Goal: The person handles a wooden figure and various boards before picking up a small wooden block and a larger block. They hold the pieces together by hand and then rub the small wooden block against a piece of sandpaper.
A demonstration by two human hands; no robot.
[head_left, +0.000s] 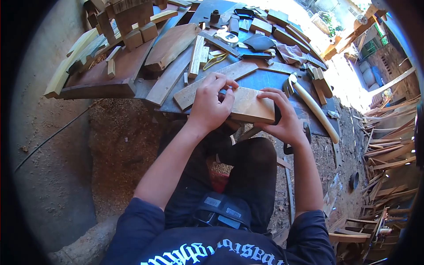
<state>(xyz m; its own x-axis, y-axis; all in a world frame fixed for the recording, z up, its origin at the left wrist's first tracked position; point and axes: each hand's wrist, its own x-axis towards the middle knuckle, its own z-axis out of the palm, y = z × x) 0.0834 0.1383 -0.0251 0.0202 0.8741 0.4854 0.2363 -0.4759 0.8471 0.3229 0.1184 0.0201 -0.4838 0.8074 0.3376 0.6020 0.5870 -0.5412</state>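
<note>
A light-brown wooden block [252, 106] is held over the near edge of the workbench. My right hand [285, 118] grips its right end, with fingers over the top and the thumb below. At the block's left end, my left hand [213, 100] is closed, its thumb and fingertips pinched together. A small bluish bit shows between those fingers, too small to name. Just behind my left hand lies a flat wooden board [187, 96]. To the right of my right hand is a hammer [314, 106] with a pale curved handle hanging over the bench edge.
Several wood offcuts, a tape measure [227, 38] and a dark cloth [289, 54] lie on the workbench [265, 81]. A thick wooden slab [171, 46] sits at the left. Scrap wood [393, 154] is piled along the right, and sawdust [119, 150] covers the ground.
</note>
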